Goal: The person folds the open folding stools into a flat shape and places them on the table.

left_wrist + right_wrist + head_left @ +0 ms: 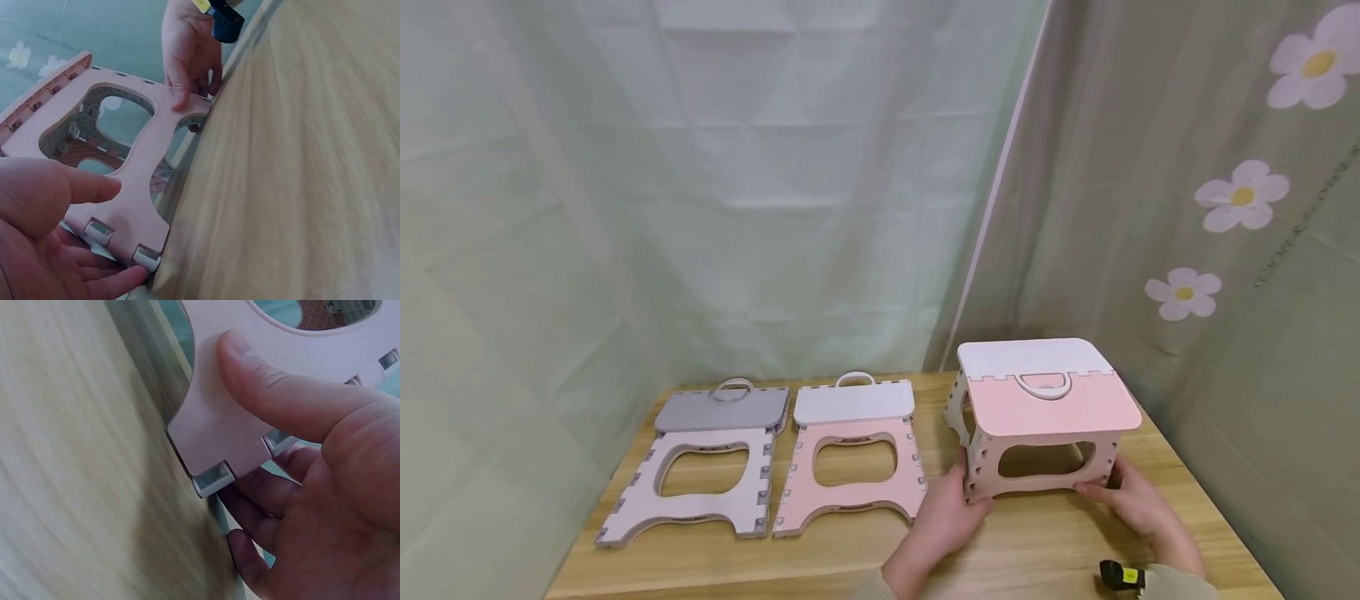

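Note:
An unfolded pink-and-white folding stool stands upright on the right part of the wooden table, its carry handle lying in the middle of the seat. My left hand grips the front left leg at its lower end; in the left wrist view the thumb lies on the pink leg panel and the fingers reach round the hinged edge. At the opposite front leg my right hand holds the lower corner, its thumb on the panel's face and fingers beside the edge. Some fingertips are hidden behind the legs.
Left of the stool, a folded pink stool with a white top panel lies on the wooden table. Beside it lies a folded grey-and-white stool. Pale green curtains hang behind, with flowers printed at the right.

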`<state>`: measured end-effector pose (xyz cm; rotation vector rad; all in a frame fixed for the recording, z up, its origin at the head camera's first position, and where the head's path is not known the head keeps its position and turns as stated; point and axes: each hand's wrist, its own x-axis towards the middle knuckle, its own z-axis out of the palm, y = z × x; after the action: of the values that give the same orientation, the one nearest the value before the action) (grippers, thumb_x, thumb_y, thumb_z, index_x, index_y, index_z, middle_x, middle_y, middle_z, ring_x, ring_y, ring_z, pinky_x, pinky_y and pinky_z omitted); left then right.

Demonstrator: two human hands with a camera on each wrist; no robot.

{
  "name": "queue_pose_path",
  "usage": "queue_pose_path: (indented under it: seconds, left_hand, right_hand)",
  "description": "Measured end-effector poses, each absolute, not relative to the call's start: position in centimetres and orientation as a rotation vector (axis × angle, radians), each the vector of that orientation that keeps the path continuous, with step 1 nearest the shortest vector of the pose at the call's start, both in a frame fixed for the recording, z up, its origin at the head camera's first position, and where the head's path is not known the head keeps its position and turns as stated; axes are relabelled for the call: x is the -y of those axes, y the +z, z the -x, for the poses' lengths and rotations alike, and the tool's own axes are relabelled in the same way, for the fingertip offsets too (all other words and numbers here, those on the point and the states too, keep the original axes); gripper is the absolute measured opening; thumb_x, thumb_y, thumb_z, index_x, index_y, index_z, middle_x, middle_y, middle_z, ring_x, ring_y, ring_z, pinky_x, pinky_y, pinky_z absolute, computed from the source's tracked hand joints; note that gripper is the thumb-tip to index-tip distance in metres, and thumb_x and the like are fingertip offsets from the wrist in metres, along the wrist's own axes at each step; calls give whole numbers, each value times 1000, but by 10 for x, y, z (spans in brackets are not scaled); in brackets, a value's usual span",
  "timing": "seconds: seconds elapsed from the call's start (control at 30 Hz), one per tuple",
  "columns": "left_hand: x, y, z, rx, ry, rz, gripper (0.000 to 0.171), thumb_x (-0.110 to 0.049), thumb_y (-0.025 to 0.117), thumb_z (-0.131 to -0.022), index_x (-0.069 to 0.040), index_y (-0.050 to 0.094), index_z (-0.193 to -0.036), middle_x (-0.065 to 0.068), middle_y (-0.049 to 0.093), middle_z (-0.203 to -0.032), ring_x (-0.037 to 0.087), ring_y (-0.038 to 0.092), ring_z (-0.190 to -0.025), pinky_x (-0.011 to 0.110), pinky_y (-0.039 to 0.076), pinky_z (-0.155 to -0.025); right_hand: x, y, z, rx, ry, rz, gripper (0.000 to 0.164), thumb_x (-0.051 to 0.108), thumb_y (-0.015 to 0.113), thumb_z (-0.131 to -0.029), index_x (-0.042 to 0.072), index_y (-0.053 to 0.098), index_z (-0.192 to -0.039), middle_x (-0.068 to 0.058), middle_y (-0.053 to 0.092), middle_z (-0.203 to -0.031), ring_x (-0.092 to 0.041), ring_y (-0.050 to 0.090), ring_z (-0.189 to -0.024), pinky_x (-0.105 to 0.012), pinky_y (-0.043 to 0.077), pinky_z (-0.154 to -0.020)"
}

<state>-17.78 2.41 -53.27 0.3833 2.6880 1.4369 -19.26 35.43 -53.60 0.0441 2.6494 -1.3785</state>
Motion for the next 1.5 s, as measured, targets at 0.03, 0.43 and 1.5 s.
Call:
queue_pose_path:
  seconds: [0.03, 0.43, 1.5]
  left_hand:
    - [-24, -533, 178, -2712, 1424, -386, 85, -30, 83, -90, 3, 44, -158, 25, 71, -130, 37, 71, -115, 51, 58, -95]
    - [-27, -541, 182, -2848, 1454, -348, 52, -35, 89, -89, -6, 63, -124, 13, 75, -104, 27, 74, -98, 44, 58, -80]
    - [-25, -539, 184, -2949, 1295, -394, 41, -32, 84, -91, -10, 62, -117, 11, 76, -94, 27, 75, -81, 41, 56, -64]
  right_hand:
    - [-354, -537, 193, -2662, -1369, -40, 81, 23, 82, -98, -10, 35, -156, -34, 50, -150, -44, 47, -137, -43, 44, -106]
    - [-348, -535, 189, -2697, -1326, -45, 78, 24, 86, -94, -11, 44, -149, -32, 56, -144, -45, 49, -133, -58, 39, -108]
    - [-344, -536, 190, -2689, -1334, -21, 73, 23, 84, -95, -7, 47, -149, -29, 57, -145, -43, 48, -136, -55, 38, -110]
